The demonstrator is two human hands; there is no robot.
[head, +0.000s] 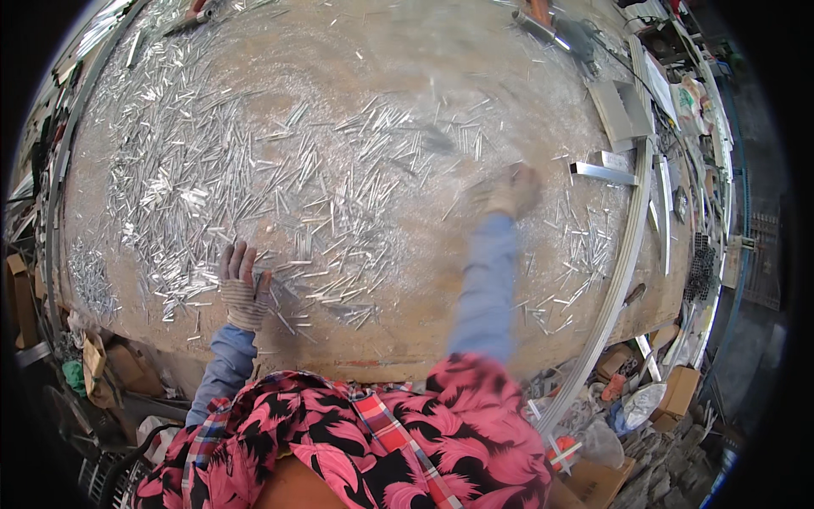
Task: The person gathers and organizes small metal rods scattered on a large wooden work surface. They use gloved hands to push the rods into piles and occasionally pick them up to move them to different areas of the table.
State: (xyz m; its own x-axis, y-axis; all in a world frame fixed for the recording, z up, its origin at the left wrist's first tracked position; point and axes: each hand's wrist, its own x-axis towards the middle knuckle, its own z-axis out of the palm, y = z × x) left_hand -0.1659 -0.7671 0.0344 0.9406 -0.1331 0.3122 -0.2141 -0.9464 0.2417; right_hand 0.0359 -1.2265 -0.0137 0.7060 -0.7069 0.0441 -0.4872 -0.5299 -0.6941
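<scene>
A wide wooden tabletop (pixel 439 318) is strewn with short metal strips (pixel 235 172), thickest on the left, with fine shiny bits among them. My left hand (pixel 245 286), in a striped glove, lies by the near edge of the strips; its fingers are apart and no held thing shows. My right hand (pixel 514 189) is blurred, over the right part of the tabletop, between the middle strips and a smaller scatter of strips (pixel 588 248). Whether it holds anything cannot be made out.
A long metal profile (pixel 626 254) runs along the table's right side, with a short square tube (pixel 604 173) against it. A power tool (pixel 575 44) lies at the far right. Cardboard boxes (pixel 679 394) and plastic bags stand below the right edge. Another metal rail (pixel 63 153) borders the left side.
</scene>
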